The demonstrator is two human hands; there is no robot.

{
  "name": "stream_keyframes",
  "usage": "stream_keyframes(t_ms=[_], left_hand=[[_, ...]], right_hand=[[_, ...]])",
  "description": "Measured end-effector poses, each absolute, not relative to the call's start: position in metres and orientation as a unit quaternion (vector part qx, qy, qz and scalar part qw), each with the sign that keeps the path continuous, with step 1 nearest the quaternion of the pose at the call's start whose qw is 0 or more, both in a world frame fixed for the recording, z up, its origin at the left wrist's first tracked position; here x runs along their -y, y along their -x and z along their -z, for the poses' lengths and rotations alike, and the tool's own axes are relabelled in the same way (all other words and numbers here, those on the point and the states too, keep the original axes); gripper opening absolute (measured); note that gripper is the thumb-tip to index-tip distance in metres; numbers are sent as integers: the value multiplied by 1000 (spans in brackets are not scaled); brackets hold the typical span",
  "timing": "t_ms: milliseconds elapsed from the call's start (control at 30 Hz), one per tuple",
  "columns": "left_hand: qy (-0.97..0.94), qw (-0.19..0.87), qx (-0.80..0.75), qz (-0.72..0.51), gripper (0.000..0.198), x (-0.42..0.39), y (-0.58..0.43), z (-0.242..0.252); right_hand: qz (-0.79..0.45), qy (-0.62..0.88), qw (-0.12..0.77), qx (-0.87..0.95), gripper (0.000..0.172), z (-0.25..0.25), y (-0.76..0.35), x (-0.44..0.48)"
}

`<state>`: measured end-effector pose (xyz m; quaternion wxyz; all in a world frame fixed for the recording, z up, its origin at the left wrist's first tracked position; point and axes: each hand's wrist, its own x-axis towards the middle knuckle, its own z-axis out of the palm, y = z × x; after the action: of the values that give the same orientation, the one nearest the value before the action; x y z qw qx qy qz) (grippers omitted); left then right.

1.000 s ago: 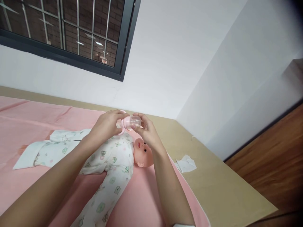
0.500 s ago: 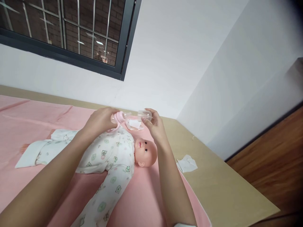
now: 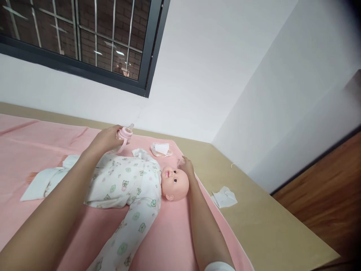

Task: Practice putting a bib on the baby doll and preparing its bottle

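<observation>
My left hand (image 3: 108, 140) is closed round a pink-collared baby bottle (image 3: 125, 133), tilted with its clear teat pointing up and to the right. The bottle is over the far side of a baby doll (image 3: 121, 184), which lies on its back in white printed clothes. Just past the doll's head, my right hand (image 3: 187, 167) is low at the pink cloth (image 3: 169, 229), its fingers round the clear bottle cap (image 3: 181, 162). Most of the cap is hidden by the fingers. A clear packet with a white piece (image 3: 161, 149) lies between the two hands.
The cloth covers much of a light wooden table (image 3: 254, 222). A crumpled white tissue (image 3: 225, 197) lies on bare wood to the right, with a small white hooked thing (image 3: 232, 165) farther back. White walls and a barred window (image 3: 113, 37) stand behind.
The clear cap has come away from the bottle. My right hand has lowered it to the cloth near the doll's head, while my left hand has drawn the bottle left and tipped its teat upward.
</observation>
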<state>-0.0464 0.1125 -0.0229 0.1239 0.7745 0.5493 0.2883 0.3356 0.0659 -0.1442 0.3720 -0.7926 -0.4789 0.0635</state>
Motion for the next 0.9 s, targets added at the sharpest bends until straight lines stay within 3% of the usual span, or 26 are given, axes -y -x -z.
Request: stream_keyframes(t_ms=[300, 900], left_hand=[[-750, 145, -597, -244, 65, -142, 61, 47], [-745, 156, -611, -218, 57, -169, 62, 90]], right_hand=[[-67, 782, 403, 472, 68, 172, -349, -75], [-45, 784, 401, 473, 68, 181, -349, -78]])
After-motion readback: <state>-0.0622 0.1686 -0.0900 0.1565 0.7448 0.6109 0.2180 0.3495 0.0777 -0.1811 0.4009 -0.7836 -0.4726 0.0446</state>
